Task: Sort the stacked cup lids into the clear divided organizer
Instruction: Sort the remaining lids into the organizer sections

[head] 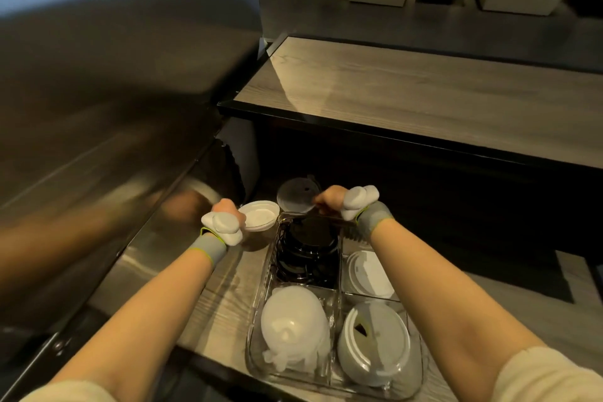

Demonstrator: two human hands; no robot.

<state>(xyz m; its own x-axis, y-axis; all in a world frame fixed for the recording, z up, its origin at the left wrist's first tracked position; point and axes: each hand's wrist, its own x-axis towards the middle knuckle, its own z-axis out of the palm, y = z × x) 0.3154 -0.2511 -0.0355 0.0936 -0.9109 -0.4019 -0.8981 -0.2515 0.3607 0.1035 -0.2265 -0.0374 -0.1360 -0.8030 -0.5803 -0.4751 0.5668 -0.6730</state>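
A person's right hand (329,199) pinches a clear lid (297,195) over the far end of the organizer (261,300), above its black lids (308,246); the left hand (225,210) grips white lids (259,215) beside the tray. Four compartments look stocked. Next, likely, lowering each into place; the steel unit (130,140) crowds the counter's left edge.
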